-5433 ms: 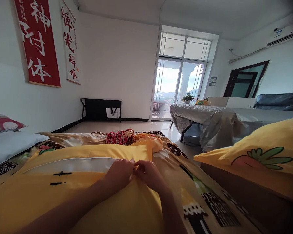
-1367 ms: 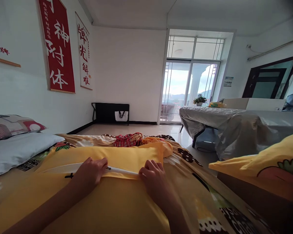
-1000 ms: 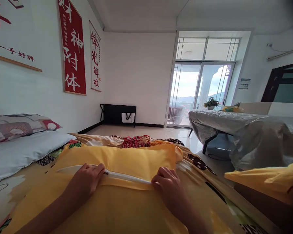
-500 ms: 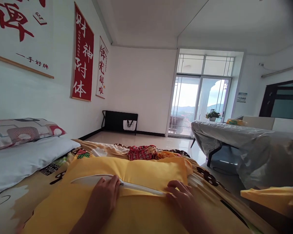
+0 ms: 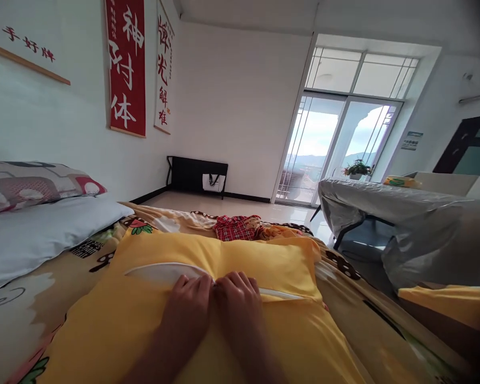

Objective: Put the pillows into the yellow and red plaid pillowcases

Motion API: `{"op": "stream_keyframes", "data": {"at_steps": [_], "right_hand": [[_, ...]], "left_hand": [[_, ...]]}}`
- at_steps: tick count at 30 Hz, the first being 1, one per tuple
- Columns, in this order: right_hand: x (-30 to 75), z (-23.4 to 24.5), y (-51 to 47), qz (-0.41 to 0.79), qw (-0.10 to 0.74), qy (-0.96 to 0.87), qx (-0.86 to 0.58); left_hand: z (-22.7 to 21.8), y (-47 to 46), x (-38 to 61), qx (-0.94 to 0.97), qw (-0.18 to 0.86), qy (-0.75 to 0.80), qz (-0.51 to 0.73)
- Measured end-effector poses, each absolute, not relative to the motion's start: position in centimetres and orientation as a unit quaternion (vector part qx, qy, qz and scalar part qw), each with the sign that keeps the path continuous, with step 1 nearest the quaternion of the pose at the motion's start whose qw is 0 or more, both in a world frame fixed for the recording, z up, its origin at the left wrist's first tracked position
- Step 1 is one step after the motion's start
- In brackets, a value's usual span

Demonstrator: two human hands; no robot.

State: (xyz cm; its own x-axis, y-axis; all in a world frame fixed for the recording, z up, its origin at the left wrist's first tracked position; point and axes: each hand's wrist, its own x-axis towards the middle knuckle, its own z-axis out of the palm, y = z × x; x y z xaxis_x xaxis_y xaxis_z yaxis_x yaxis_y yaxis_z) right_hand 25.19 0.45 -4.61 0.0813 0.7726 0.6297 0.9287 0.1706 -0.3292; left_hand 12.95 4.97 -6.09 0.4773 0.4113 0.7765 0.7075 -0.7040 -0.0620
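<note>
A yellow pillowcase with a white pillow inside lies in front of me. Its zipper runs across the top, with a gap on the left where white shows through. My left hand is closed on the pillowcase fabric at the right end of that gap. Right beside it, my right hand is closed, its fingertips pinching the zipper about where the two hands meet. Fingers hide the zipper's slider.
A patterned blanket covers the bed underneath. White and patterned pillows lie at left. A red checked cloth sits at the far edge. At right stand a plastic-covered table and something yellow.
My right hand has moved left along the zipper, from its right part to beside my left hand. The view has tipped downward, and the left hand remains by the gap's right end.
</note>
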Motion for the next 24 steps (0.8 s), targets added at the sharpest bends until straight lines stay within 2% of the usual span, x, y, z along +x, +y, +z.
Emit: {"op": "stream_keyframes", "data": {"at_steps": [4,12,19,24], "right_hand": [[25.4,-5.0,0.7,-0.111,0.396,-0.666,-0.622],[25.9,-4.3,0.4,-0.089,0.440,-0.674,-0.587],[26.3,-3.6,-0.6,-0.093,0.449,-0.685,-0.566],[26.6,-3.3,-1.0,-0.103,0.447,-0.696,-0.552]], "left_hand": [[-5.7,4.9,12.7,-0.842,0.171,-0.353,-0.370],[-3.1,4.6,10.1,-0.843,0.057,-0.434,-0.312],[-1.8,4.1,8.2,-0.830,0.017,-0.420,-0.368],[-1.5,3.6,7.6,-0.826,-0.018,-0.439,-0.354]]}}
